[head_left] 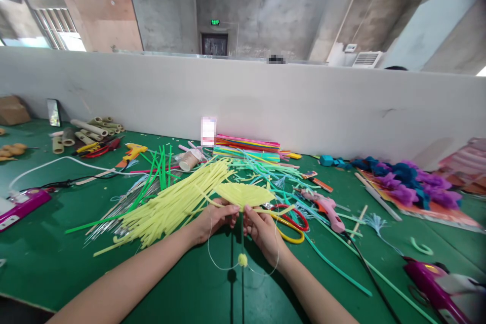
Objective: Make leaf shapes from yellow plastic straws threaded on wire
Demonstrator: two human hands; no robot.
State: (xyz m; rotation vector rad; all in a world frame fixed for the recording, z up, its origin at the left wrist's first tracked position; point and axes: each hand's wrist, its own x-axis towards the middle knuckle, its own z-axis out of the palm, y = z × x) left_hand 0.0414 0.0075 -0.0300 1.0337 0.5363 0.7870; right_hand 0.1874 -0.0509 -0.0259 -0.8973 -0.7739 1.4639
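In front of me is a pale yellow leaf-shaped piece point(245, 194), apparently made of pipe cleaners laid side by side. My left hand point(220, 216) pinches its lower edge from the left. My right hand point(262, 230) pinches the same edge just beside it, with a loose yellow strip sticking out past the fingers. A thin straight rod point(243, 291) runs down from between the hands, and a small yellow ball point(242, 260) sits on it. Fine pale wire loops curve out on both sides of the ball. Left of my hands lies a heap of yellow pipe cleaners point(178, 200).
Scissors point(296, 235) and a pink glue gun point(328, 210) lie to the right. Behind are bundled coloured pipe cleaners point(246, 146). Left are a yellow glue gun point(133, 153), pliers and bamboo pieces point(89, 129). Power strips point(28, 205) flank the green table; purple flowers point(410, 182) lie right.
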